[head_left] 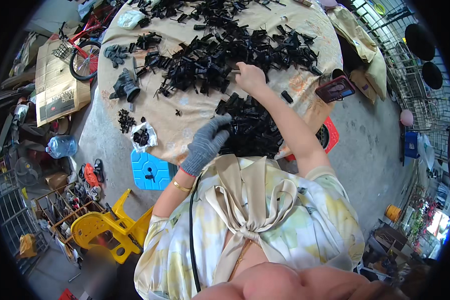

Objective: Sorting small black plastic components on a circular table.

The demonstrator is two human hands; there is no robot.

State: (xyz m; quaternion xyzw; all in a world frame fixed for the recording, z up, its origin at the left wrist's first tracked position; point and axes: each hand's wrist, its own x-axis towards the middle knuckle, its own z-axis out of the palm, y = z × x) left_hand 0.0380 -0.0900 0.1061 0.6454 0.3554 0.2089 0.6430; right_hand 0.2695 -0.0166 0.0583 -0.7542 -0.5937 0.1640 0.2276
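Observation:
A grey knitted glove covers my left hand (205, 142), which rests beside the near heap of small black plastic parts (250, 127) at the table's edge. Its fingers are slightly bent, with a gap between them and the thumb, and nothing shows in that gap. My right hand (250, 79) is bare and reaches over to the large far pile of black parts (205, 65). Its fingers are drawn together at the pile's near side; whatever they pinch is too small to make out. One loose black part (286, 96) lies to the right of that hand.
A patterned beige cloth (175, 117) covers the table. Grey gloves (125, 85), a white bag with dark pieces (144, 136) and a clump of black bits (126, 121) lie left. A phone (335, 89) leans at the right edge. Blue (152, 170) and yellow stools (110, 225) stand nearby.

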